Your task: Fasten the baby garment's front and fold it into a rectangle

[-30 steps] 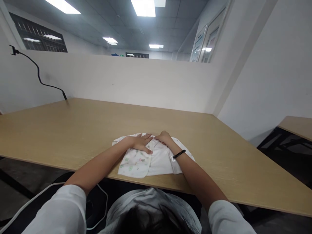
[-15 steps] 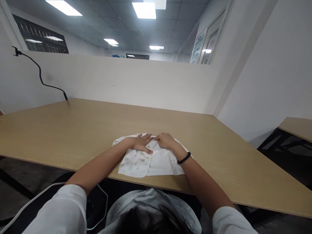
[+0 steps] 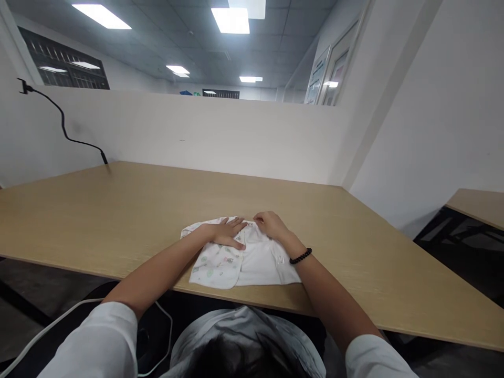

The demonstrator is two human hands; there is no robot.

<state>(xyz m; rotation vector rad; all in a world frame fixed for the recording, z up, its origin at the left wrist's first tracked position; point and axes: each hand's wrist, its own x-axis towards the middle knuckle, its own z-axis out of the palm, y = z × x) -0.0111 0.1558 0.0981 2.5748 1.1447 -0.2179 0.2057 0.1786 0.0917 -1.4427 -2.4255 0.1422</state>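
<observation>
A small white baby shirt [image 3: 255,268] with a pale green and pink print lies spread near the table's front edge. Its left front panel is folded over, while plain white cloth shows to the right. My left hand [image 3: 229,232] rests flat on the printed panel near the top, fingers spread. At the neckline, my right hand [image 3: 271,224] has its thumb and fingers pinched on the top edge of the shirt. A small tag shows at the neck between the hands. A black bead bracelet [image 3: 301,256] circles my right wrist, and that forearm hides part of the shirt's right side.
The wooden table [image 3: 157,199] stretches out to both sides. A white partition [image 3: 220,136] rises along its back. At the back left stands a black bendable holder [image 3: 63,118]. Another table [image 3: 476,205] stands at the far right. A white cable [image 3: 51,325] hangs below left.
My right hand has shifted slightly up and right along the neckline, uncovering the neck tag. My left hand stays flat on the printed panel.
</observation>
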